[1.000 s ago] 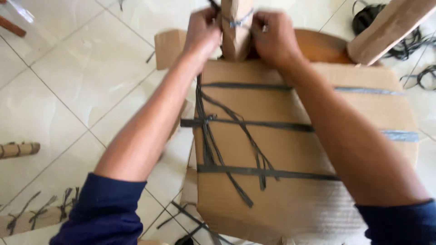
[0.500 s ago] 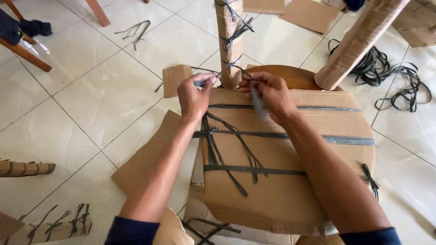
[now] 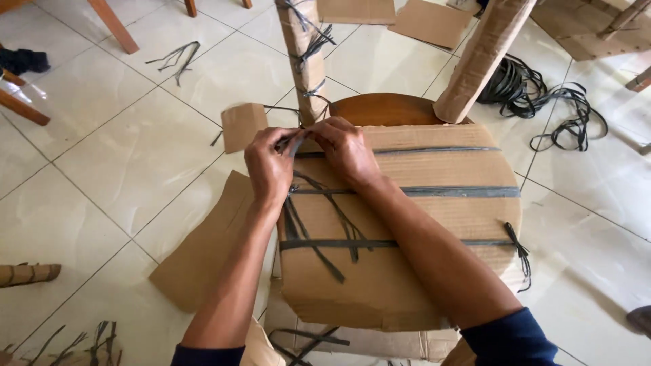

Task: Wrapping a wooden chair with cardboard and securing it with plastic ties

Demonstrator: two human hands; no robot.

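Observation:
A round wooden seat wrapped in brown cardboard [image 3: 434, 224] lies upturned before me, bound by three dark plastic straps [image 3: 441, 192]. Two cardboard-wrapped legs [image 3: 305, 61] rise from its far edge. My left hand [image 3: 268, 166] and my right hand [image 3: 346, 149] meet at the seat's far left corner, at the foot of the left leg. Both pinch the ends of the top dark strap [image 3: 293, 141] between their fingers. Loose strap tails [image 3: 332, 237] trail across the cardboard below my hands.
Flat cardboard pieces [image 3: 203, 251] lie on the tiled floor to the left and at the back. A heap of black strapping [image 3: 536, 88] sits at the right. Wooden furniture legs [image 3: 112, 24] stand at the top left; wrapped legs [image 3: 27, 273] lie at the left edge.
My hands have come together at the seat's corner, closing the gap between them, with the strap ends now held close. The view has shifted slightly, showing more of the seat.

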